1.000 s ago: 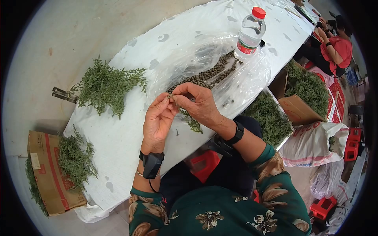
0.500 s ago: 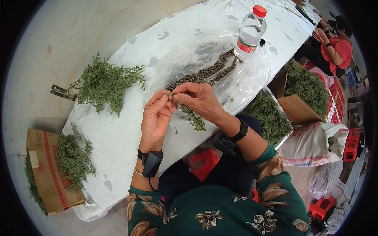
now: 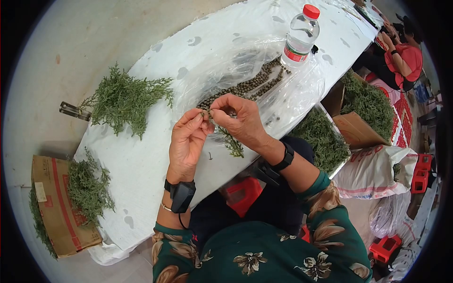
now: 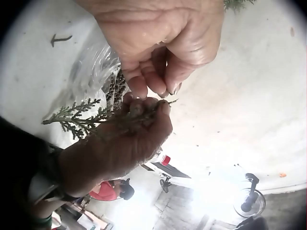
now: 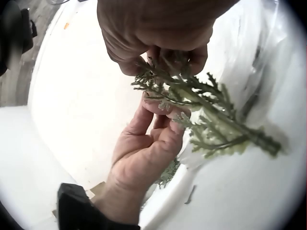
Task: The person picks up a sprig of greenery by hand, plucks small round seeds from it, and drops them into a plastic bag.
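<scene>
My right hand pinches a green conifer sprig near its leafy tip. The cut stem end sticks out past the palm, as the right wrist view shows. Opposite it, my left hand has thumb and forefinger pinched at a tiny brownish-green piece at the sprig's tip; I cannot tell whether it is a bead. The fingertips of both hands nearly meet there, above the white table. Just beyond the hands, many small brown beads lie on a clear plastic bag.
A water bottle with a red cap stands behind the beads. Sprig piles lie at the left, by a cardboard box. More greenery fills a white box at the right. Someone in red sits far right.
Both hands stay together at the sprig's tip with only small finger shifts. The right hand has lifted and turned slightly, and the hanging sprig has swung a little.
</scene>
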Demonstrator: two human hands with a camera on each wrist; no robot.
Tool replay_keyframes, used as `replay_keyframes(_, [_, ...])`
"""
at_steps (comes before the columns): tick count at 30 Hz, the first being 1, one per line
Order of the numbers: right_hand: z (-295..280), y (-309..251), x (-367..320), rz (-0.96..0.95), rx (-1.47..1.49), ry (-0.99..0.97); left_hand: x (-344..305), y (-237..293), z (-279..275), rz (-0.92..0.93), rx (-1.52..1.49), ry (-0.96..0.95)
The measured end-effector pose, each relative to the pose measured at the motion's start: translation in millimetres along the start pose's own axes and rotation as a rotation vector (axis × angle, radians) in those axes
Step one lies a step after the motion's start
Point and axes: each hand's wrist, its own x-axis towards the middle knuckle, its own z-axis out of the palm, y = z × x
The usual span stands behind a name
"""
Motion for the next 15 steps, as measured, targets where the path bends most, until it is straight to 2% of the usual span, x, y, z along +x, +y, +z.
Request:
replay_keyframes(3, [4,9,1,-0.383,-0.383,0.165,0,0,0,0.003,0.018,-0.008])
replay_keyframes(4, [5,10,2,-0.384,-0.383,0.164,0,0,0,0.006,0.027,-0.013])
replay_keyframes(7, [6,11,3,-0.548,-0.445,0.149,0,0,-2,0.013,0.047,0.002])
replay_keyframes(15, [5,14,3,-0.566,-0.469,0.152,0,-1,0,0.032,0.067,0.042])
